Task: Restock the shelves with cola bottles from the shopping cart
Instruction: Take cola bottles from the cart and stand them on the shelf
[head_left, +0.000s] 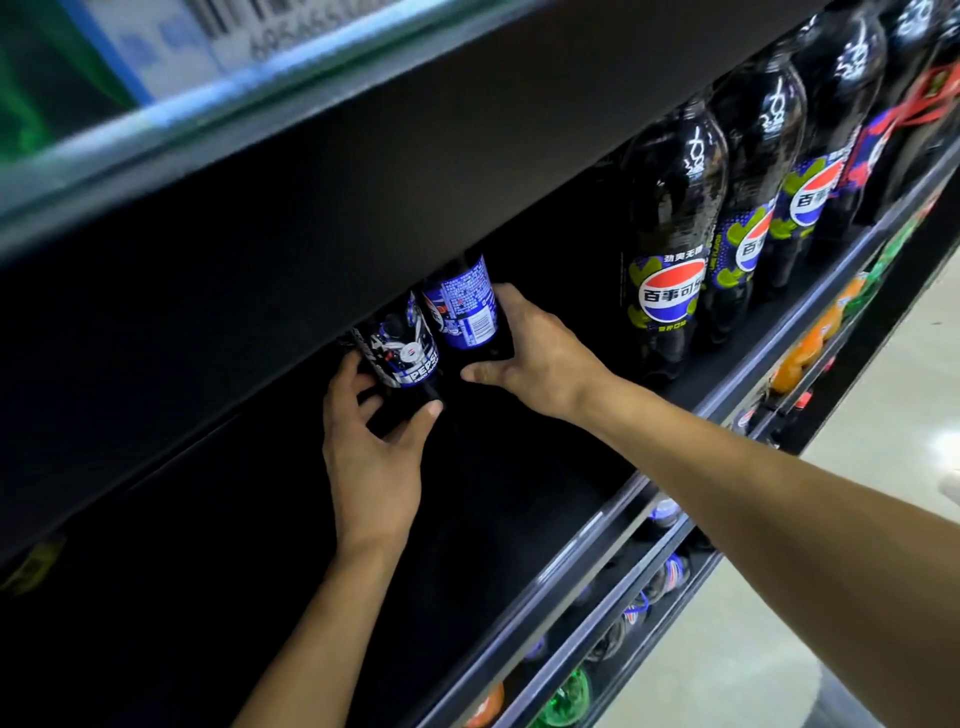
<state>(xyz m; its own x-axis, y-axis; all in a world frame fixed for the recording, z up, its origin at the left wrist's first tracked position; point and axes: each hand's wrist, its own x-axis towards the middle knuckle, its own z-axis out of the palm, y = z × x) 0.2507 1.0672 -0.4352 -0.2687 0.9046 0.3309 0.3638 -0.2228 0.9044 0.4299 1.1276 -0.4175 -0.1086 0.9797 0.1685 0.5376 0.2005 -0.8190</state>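
Two dark cola bottles stand deep on the black shelf, side by side. My left hand grips the base of the left cola bottle, which has a black and silver label. My right hand grips the lower part of the right cola bottle, which has a blue label with a barcode. Their upper parts are hidden behind the shelf above.
A row of large dark cola bottles with green and blue labels lines the shelf's right part. Lower shelves hold orange, green and dark drink bottles. Pale floor lies at the lower right.
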